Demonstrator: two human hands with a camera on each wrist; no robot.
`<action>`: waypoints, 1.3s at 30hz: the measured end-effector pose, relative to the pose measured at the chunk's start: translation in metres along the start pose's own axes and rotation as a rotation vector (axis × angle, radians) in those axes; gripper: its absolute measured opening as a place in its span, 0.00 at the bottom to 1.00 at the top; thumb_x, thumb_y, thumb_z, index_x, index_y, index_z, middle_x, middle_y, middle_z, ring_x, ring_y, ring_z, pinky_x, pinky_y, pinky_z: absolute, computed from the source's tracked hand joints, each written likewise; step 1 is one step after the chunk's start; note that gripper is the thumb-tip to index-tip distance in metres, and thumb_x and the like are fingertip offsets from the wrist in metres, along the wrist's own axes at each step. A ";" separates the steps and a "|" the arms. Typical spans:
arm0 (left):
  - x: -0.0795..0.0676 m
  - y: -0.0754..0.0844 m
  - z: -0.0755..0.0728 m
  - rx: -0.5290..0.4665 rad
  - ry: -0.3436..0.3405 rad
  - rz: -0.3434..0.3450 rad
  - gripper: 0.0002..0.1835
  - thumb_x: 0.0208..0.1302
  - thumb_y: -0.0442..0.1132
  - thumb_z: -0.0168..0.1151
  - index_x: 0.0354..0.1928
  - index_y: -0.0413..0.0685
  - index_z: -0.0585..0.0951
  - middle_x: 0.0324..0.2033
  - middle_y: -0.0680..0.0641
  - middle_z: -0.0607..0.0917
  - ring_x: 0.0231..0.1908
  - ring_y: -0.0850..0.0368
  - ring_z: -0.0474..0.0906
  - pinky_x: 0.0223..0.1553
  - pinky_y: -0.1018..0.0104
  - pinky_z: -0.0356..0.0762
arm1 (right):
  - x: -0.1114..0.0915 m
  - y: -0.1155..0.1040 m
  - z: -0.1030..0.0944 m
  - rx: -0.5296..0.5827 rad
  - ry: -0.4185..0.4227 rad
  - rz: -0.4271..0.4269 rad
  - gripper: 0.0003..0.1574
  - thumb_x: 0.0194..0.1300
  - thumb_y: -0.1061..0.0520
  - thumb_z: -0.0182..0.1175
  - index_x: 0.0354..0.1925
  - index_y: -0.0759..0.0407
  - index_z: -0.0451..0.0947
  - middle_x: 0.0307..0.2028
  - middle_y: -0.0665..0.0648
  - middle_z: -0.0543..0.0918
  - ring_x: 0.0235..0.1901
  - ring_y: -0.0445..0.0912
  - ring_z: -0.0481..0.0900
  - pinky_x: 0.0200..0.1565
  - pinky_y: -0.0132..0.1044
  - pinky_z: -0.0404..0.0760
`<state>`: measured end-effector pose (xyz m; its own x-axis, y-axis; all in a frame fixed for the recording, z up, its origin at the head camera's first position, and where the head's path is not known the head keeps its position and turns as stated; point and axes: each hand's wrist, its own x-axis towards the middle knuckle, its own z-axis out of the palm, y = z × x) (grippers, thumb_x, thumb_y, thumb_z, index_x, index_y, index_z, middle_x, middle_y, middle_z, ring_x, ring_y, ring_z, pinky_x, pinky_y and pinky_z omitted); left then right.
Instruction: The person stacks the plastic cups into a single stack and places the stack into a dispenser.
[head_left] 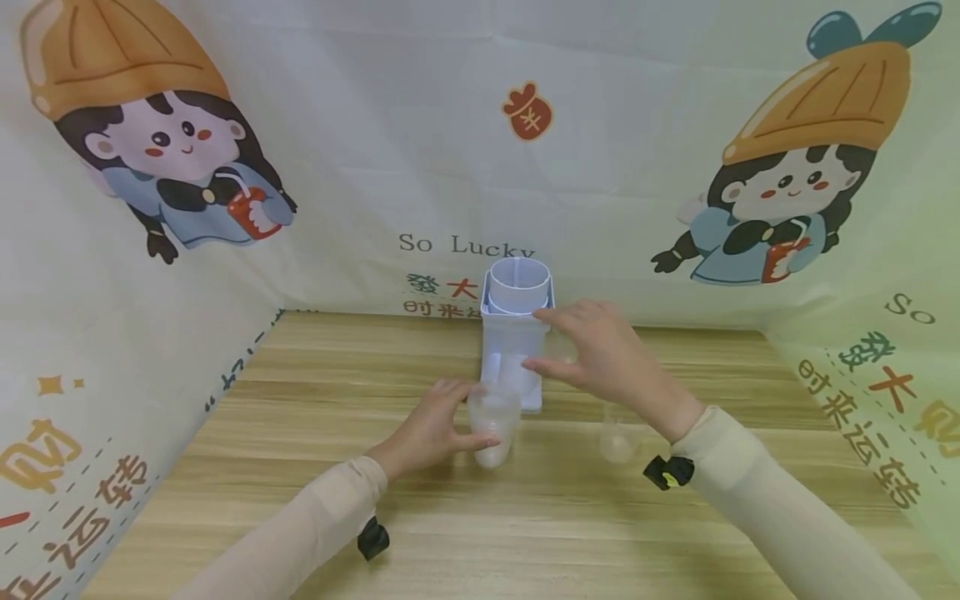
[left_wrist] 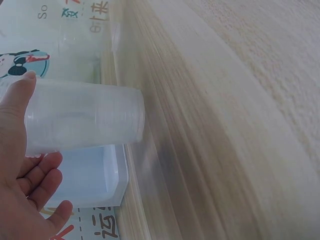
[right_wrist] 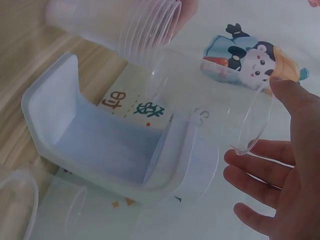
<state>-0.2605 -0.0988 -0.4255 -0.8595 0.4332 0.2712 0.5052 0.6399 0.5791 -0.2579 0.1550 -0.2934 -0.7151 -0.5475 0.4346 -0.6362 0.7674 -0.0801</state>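
My left hand grips a stack of clear plastic cups between thumb and fingers, bases down, low over the table. Several nested rims show on the stack in the right wrist view. With thumb and fingers at its rim, my right hand holds a single clear plastic cup, hard to make out in the head view. Both hands are in front of a white plastic stand with a round, open-topped tube at its upper end. The right hand is beside the stand's top.
Clear plastic cupware stands on the wooden table below my right forearm; its exact number is hard to tell. A printed cloth hangs behind and along both sides. Each wrist wears a small black device.
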 end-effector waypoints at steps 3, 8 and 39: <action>0.000 0.000 0.000 0.008 -0.002 0.006 0.38 0.50 0.55 0.76 0.60 0.45 0.77 0.59 0.44 0.80 0.59 0.47 0.72 0.61 0.50 0.75 | 0.001 -0.003 0.002 0.015 0.005 -0.018 0.43 0.59 0.31 0.65 0.62 0.57 0.76 0.55 0.60 0.84 0.55 0.56 0.81 0.65 0.56 0.71; -0.001 -0.001 0.000 0.010 -0.005 0.007 0.38 0.50 0.55 0.76 0.60 0.44 0.76 0.60 0.43 0.79 0.60 0.46 0.73 0.62 0.49 0.75 | 0.004 -0.008 0.005 0.007 0.035 -0.062 0.42 0.58 0.33 0.66 0.62 0.57 0.76 0.54 0.60 0.85 0.52 0.55 0.82 0.64 0.54 0.72; 0.000 -0.001 0.001 0.013 0.004 0.012 0.35 0.50 0.56 0.77 0.58 0.50 0.78 0.56 0.49 0.81 0.56 0.51 0.72 0.59 0.53 0.74 | -0.001 -0.023 0.038 -0.025 -0.003 -0.175 0.39 0.59 0.33 0.66 0.58 0.58 0.78 0.52 0.57 0.86 0.54 0.53 0.82 0.62 0.53 0.75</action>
<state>-0.2610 -0.0982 -0.4269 -0.8535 0.4385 0.2815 0.5168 0.6424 0.5660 -0.2534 0.1248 -0.3265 -0.5946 -0.6745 0.4376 -0.7439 0.6680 0.0190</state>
